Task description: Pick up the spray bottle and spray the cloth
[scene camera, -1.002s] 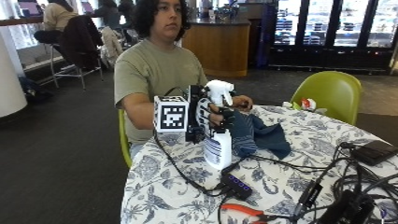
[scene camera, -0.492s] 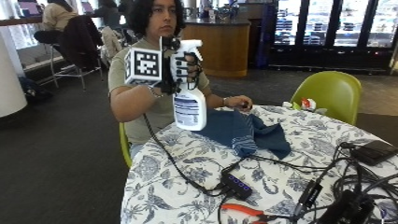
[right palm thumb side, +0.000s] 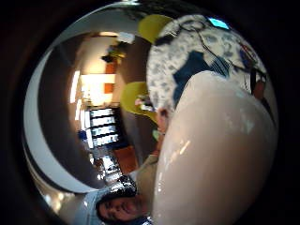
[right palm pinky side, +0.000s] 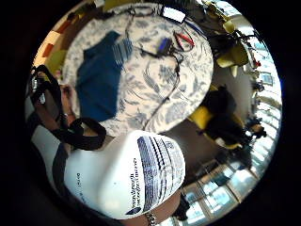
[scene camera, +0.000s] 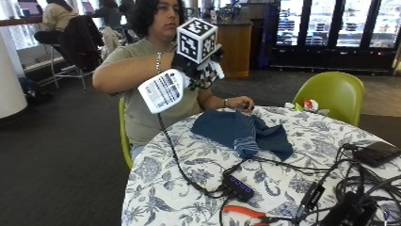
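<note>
Outside view: the gloved right hand (scene camera: 199, 70) grips the spray bottle (scene camera: 164, 90) by its neck, at upper centre of the frame, raised well above the surface (scene camera: 188, 179). The bottle's long axis is tilted, base swung out toward the left of the frame and head toward the right. The blue cloth (scene camera: 241, 132) lies spread on the surface at centre, below and right of the bottle, with the bare hand (scene camera: 238, 102) resting at its far edge. Half a second ago the bottle hung upright at chest height; now it is tipped, so I judge the nozzle is being aimed down at the cloth.

Little-finger palm view: the bottle's base fills the near field, cloth beyond.

Thumb palm view: the bottle's body blocks most of the cloth.
</note>
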Available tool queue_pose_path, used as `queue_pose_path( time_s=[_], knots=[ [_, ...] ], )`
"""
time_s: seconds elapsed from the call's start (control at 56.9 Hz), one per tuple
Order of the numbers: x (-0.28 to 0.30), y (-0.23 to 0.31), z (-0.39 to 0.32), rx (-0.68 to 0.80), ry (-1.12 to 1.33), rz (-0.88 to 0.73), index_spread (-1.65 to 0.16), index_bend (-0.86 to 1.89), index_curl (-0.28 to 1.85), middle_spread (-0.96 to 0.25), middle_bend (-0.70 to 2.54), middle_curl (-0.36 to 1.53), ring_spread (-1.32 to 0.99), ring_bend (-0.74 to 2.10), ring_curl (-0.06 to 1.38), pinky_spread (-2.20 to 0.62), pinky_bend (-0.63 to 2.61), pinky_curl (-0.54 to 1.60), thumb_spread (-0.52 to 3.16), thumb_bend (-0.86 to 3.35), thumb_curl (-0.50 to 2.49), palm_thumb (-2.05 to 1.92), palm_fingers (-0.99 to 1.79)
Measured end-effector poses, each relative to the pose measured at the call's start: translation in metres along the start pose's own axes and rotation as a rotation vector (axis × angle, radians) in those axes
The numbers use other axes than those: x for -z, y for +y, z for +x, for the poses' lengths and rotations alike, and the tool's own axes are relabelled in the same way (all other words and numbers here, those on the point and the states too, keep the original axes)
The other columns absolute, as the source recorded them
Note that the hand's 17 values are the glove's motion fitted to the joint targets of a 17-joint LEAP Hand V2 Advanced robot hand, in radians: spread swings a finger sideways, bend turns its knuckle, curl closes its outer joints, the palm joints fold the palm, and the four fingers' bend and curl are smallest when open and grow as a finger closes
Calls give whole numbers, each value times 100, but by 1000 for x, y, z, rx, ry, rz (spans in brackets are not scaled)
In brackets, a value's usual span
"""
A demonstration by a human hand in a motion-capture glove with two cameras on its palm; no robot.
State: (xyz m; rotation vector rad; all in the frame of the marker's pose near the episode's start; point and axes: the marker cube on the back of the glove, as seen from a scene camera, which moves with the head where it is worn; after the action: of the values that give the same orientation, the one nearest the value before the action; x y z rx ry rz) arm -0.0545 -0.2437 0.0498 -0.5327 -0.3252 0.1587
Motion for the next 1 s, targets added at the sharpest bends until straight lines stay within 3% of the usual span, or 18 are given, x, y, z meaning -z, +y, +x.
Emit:
queue_pose_path(
  time_s=[0.316,0.545,0.703,1.002],
  knots=[
    [-107,-39,9,-157,277,-398,-27,30,61,-18,65,58,-17,76,50,-28,50,44,40,-2,82,101,135],
    [-145,-44,2,-169,362,-516,-26,26,63,-17,65,59,-17,73,49,-27,53,44,43,-1,85,101,133],
    [-120,-50,-37,-54,175,-411,-26,23,64,-17,65,59,-17,73,50,-26,53,44,46,-2,87,101,132],
    [-24,-73,-141,365,-307,40,-26,20,66,-17,64,59,-17,72,49,-26,54,44,50,-2,90,102,132]
  ],
)
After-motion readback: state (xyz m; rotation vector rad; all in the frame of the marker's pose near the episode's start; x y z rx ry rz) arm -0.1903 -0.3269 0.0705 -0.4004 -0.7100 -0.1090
